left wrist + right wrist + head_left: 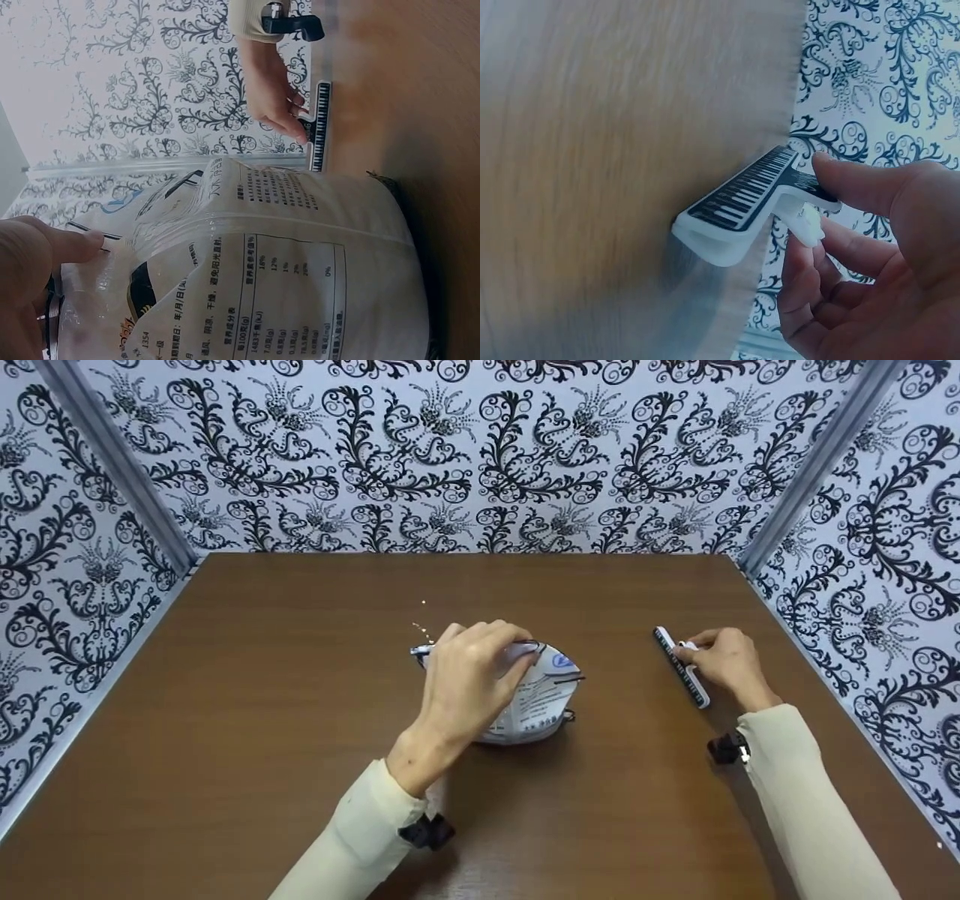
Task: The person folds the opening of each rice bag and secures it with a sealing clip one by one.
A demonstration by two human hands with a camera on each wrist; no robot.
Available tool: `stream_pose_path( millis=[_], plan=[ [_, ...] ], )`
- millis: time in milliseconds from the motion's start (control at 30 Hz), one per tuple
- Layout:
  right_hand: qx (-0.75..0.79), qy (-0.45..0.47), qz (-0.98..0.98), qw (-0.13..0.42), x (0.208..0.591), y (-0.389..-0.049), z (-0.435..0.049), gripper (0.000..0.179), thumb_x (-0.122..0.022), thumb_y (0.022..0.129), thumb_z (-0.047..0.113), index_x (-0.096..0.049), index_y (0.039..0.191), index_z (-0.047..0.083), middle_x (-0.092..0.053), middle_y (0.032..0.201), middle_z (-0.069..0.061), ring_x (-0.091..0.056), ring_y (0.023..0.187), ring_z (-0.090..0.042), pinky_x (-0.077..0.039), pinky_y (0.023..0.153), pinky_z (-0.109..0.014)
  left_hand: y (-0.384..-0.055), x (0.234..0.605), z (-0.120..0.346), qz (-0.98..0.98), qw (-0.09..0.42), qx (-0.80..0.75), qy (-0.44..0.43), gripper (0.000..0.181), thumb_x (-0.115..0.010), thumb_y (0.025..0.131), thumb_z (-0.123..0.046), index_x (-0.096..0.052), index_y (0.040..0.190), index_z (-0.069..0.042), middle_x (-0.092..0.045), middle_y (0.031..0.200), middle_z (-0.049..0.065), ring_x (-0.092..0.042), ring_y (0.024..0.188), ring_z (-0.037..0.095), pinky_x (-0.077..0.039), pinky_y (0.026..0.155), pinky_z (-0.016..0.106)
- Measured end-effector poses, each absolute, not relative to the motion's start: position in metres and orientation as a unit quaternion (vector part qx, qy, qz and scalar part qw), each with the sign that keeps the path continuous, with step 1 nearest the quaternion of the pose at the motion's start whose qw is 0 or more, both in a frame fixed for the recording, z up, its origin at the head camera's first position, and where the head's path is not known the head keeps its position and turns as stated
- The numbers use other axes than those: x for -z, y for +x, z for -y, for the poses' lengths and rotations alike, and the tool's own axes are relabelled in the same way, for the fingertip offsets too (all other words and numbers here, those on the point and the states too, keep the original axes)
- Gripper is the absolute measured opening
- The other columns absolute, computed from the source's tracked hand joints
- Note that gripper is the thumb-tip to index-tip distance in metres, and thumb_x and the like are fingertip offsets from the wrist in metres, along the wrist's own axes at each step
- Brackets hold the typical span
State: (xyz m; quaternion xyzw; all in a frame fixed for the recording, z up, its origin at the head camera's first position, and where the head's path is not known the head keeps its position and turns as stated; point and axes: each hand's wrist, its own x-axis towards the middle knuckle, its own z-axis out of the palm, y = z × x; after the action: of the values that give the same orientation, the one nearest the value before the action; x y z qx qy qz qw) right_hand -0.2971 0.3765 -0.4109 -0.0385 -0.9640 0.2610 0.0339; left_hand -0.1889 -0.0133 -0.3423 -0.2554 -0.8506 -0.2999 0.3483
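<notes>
Head view: person's left hand (469, 679) gripping top of white printed plastic bag (544, 701), upright on brown wooden table (262, 697); right hand (726, 661) pinching white plastic piano-key-patterned clip (682, 669), well right of bag. Tiny pale grains (423, 630) just beyond left hand.

White clip (741, 193) with black piano-keyboard pattern

The bag (541, 701) stands near the middle of the tabletop (262, 697). The clip (684, 671) is to its right, nearer the right edge. Bits (422, 629) lie behind the bag's left end.
</notes>
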Motion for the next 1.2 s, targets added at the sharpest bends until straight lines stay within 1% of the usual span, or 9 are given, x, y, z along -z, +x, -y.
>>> stream_pose_path(
  millis=[100, 367, 467, 633, 867, 933, 1000, 1133, 1200],
  plan=[
    [-0.263, -0.035, 0.963, 0.039, 0.411, -0.296, -0.373, 0.045, -0.078, 0.093, 0.036, -0.075, 0.113, -0.004, -0.077, 0.104, -0.024, -0.068, 0.093, -0.034, -0.046, 0.073, -0.031, -0.189, 0.343, 0.013, 0.851, 0.347, 0.3, -0.254, 0.015, -0.083, 0.089, -0.024, -0.079, 0.102, -0.018, -0.08, 0.097, -0.006, -0.075, 0.089, 0.011, -0.045, 0.071, 0.03],
    [-0.276, -0.041, 0.958, 0.072, 0.404, -0.294, -0.362, 0.042, -0.079, 0.093, 0.034, -0.075, 0.115, -0.001, -0.074, 0.103, -0.02, -0.064, 0.089, -0.028, -0.046, 0.072, -0.029, -0.188, 0.342, 0.013, 0.851, 0.347, 0.301, -0.255, 0.015, -0.083, 0.089, -0.024, -0.079, 0.102, -0.018, -0.081, 0.098, -0.006, -0.075, 0.089, 0.011, -0.045, 0.071, 0.03],
    [-0.279, -0.033, 0.955, 0.097, 0.402, -0.291, -0.358, 0.038, -0.08, 0.092, 0.032, -0.076, 0.113, 0.0, -0.075, 0.1, -0.019, -0.061, 0.082, -0.021, -0.045, 0.07, -0.027, -0.188, 0.342, 0.013, 0.85, 0.35, 0.301, -0.254, 0.015, -0.083, 0.089, -0.024, -0.079, 0.102, -0.018, -0.081, 0.097, -0.006, -0.075, 0.089, 0.011, -0.045, 0.071, 0.03],
    [-0.299, -0.017, 0.944, 0.136, 0.4, -0.285, -0.35, 0.036, -0.08, 0.092, 0.026, -0.075, 0.116, 0.0, -0.077, 0.1, -0.021, -0.059, 0.078, -0.011, -0.042, 0.068, -0.018, -0.189, 0.342, 0.012, 0.85, 0.356, 0.296, -0.252, 0.014, -0.084, 0.088, -0.024, -0.079, 0.1, -0.018, -0.081, 0.096, -0.007, -0.075, 0.088, 0.011, -0.045, 0.071, 0.031],
    [-0.326, -0.017, 0.932, 0.156, 0.397, -0.278, -0.34, 0.038, -0.079, 0.094, 0.026, -0.073, 0.119, -0.001, -0.076, 0.107, -0.024, -0.068, 0.09, -0.025, -0.042, 0.069, -0.009, -0.189, 0.341, 0.012, 0.851, 0.356, 0.295, -0.251, 0.015, -0.084, 0.087, -0.024, -0.079, 0.1, -0.018, -0.081, 0.096, -0.006, -0.075, 0.087, 0.011, -0.044, 0.07, 0.031],
    [-0.329, -0.015, 0.93, 0.164, 0.397, -0.277, -0.338, 0.038, -0.08, 0.093, 0.026, -0.074, 0.119, -0.001, -0.076, 0.107, -0.025, -0.069, 0.09, -0.025, -0.042, 0.069, -0.008, -0.189, 0.341, 0.012, 0.851, 0.354, 0.295, -0.251, 0.015, -0.084, 0.088, -0.024, -0.079, 0.1, -0.018, -0.081, 0.096, -0.006, -0.075, 0.087, 0.011, -0.045, 0.07, 0.031],
    [-0.332, -0.01, 0.927, 0.176, 0.398, -0.275, -0.336, 0.036, -0.081, 0.092, 0.024, -0.074, 0.117, -0.001, -0.077, 0.106, -0.025, -0.068, 0.085, -0.019, -0.042, 0.068, -0.007, -0.188, 0.341, 0.012, 0.852, 0.352, 0.295, -0.251, 0.015, -0.084, 0.088, -0.025, -0.079, 0.101, -0.018, -0.081, 0.096, -0.006, -0.075, 0.087, 0.011, -0.045, 0.07, 0.031],
    [-0.345, 0.011, 0.915, 0.21, 0.4, -0.273, -0.332, 0.033, -0.083, 0.09, 0.019, -0.074, 0.114, -0.002, -0.076, 0.103, -0.023, -0.059, 0.077, 0.003, -0.044, 0.067, -0.003, -0.188, 0.341, 0.012, 0.853, 0.349, 0.296, -0.251, 0.016, -0.084, 0.088, -0.025, -0.08, 0.101, -0.018, -0.081, 0.096, -0.006, -0.075, 0.087, 0.011, -0.045, 0.07, 0.031],
    [-0.356, 0.027, 0.906, 0.229, 0.402, -0.271, -0.33, 0.031, -0.084, 0.089, 0.017, -0.074, 0.112, -0.003, -0.074, 0.101, -0.02, -0.056, 0.075, 0.008, -0.045, 0.068, -0.002, -0.188, 0.341, 0.012, 0.853, 0.348, 0.297, -0.25, 0.016, -0.084, 0.088, -0.025, -0.08, 0.102, -0.018, -0.081, 0.097, -0.006, -0.075, 0.088, 0.011, -0.044, 0.07, 0.031]
  ],
)
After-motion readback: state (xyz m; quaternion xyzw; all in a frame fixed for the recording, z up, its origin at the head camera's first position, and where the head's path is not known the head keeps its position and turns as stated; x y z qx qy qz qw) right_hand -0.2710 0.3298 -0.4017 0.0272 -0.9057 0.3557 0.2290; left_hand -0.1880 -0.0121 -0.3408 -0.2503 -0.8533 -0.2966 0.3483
